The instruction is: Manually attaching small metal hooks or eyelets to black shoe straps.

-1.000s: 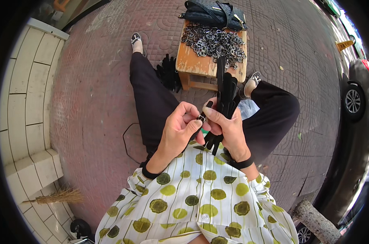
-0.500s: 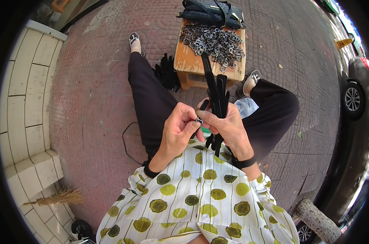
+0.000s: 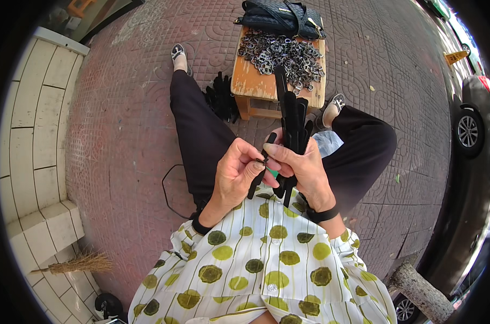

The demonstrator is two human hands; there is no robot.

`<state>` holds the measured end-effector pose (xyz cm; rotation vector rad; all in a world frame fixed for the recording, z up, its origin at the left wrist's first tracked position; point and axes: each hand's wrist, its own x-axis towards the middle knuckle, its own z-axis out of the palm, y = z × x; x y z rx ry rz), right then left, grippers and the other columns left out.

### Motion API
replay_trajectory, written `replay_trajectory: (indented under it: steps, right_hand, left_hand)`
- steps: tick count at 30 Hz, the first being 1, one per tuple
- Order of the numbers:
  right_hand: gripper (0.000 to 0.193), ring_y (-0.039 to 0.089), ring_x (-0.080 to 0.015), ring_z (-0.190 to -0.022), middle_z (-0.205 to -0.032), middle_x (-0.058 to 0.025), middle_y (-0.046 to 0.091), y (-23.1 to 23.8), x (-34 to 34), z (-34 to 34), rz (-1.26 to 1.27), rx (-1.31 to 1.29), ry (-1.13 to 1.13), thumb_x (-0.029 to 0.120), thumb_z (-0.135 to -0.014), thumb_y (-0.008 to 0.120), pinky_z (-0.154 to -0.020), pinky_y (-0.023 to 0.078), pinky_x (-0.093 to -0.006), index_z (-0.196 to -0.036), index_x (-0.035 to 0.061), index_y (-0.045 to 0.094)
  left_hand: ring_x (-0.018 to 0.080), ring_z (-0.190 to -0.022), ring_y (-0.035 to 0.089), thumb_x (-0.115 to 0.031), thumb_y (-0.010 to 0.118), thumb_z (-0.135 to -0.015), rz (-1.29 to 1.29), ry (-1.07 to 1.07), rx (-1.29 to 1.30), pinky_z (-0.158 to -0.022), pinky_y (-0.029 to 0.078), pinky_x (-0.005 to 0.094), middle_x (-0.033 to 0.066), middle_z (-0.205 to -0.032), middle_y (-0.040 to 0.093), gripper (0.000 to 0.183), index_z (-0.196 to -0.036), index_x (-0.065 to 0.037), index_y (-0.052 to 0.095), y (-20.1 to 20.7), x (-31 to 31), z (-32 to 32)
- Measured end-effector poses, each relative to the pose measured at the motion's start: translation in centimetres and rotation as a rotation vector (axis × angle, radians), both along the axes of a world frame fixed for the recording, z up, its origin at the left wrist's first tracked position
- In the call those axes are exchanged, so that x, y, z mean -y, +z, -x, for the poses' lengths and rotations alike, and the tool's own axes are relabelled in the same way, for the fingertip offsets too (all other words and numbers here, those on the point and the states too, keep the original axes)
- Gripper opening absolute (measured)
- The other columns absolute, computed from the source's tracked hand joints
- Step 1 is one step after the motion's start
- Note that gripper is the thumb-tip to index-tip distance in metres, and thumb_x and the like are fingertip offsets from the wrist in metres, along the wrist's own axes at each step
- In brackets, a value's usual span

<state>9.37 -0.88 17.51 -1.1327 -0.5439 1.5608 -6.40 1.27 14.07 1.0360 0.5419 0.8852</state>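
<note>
My left hand pinches a small buckle between thumb and fingertips. A short black strap runs through or behind the buckle; which one is hidden by the fingers. Its upper end shows beside the thumb of my right hand, and its lower end hangs under my left fingers. That right hand is closed round a bundle of black straps standing roughly upright, while its thumb and fingertips meet the single strap. Something green shows between the hands, mostly covered.
Beyond my knees stands a worn wooden stool bearing a heap of metal buckles and a black bag. More black strips lie left of it. A clear plastic bag is by my right thigh. A broom lies at left.
The buckle has turned, its bright face now darker, and a longer strap end shows below my left fingers. The bundle in my right hand has shifted slightly to the right.
</note>
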Motion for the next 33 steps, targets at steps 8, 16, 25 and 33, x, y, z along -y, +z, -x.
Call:
replay_trajectory:
  steps: [8, 16, 25, 33]
  right_hand:
    - [0.013, 0.041, -0.0019, -0.045, -0.059, 0.0025, 0.053, 0.1, 0.1, -0.2, 0.0, 0.018, -0.022, 0.008, -0.08, 0.068, -0.041, 0.028, -0.0176, -0.087, 0.0012, 0.059]
    - [0.012, 0.041, -0.0023, -0.044, -0.057, 0.0026, 0.052, 0.0, 0.0, -0.3, 0.018, 0.033, -0.026, 0.008, -0.079, 0.069, -0.041, 0.028, -0.0177, -0.084, 0.0012, 0.06]
    - [0.011, 0.041, -0.0018, -0.044, -0.055, 0.0037, 0.051, 0.7, -0.2, -0.4, -0.003, 0.14, 0.024, 0.007, -0.079, 0.069, -0.041, 0.029, -0.0181, -0.082, 0.0012, 0.061]
    - [0.01, 0.042, -0.0014, -0.045, -0.056, 0.0039, 0.051, 0.6, 0.1, -0.6, 0.003, 0.191, 0.019, 0.007, -0.079, 0.069, -0.042, 0.029, -0.0178, -0.083, 0.001, 0.061]
  left_hand:
    - [0.0207, -0.061, 0.065, -0.021, 0.055, -0.093, 0.018, -0.043, 0.05, -0.054, 0.054, 0.0265, 0.0152, -0.086, 0.062, 0.023, -0.096, -0.004, 0.04, -0.4, -0.3, 0.2]
    - [0.018, -0.057, 0.063, -0.023, 0.055, -0.093, 0.018, -0.067, 0.001, -0.051, 0.052, 0.0241, 0.0139, -0.084, 0.061, 0.026, -0.098, -0.004, 0.039, -0.3, -0.6, 0.3]
    - [0.0163, -0.058, 0.062, -0.026, 0.057, -0.092, 0.083, -0.027, -0.011, -0.051, 0.052, 0.0238, 0.0149, -0.081, 0.06, 0.03, -0.097, -0.002, 0.04, 0.2, -0.2, 0.1]
    - [0.018, -0.062, 0.063, -0.024, 0.057, -0.092, 0.107, -0.006, -0.049, -0.054, 0.054, 0.0255, 0.0141, -0.079, 0.06, 0.03, -0.097, 0.0, 0.04, 0.8, -0.1, 0.2]
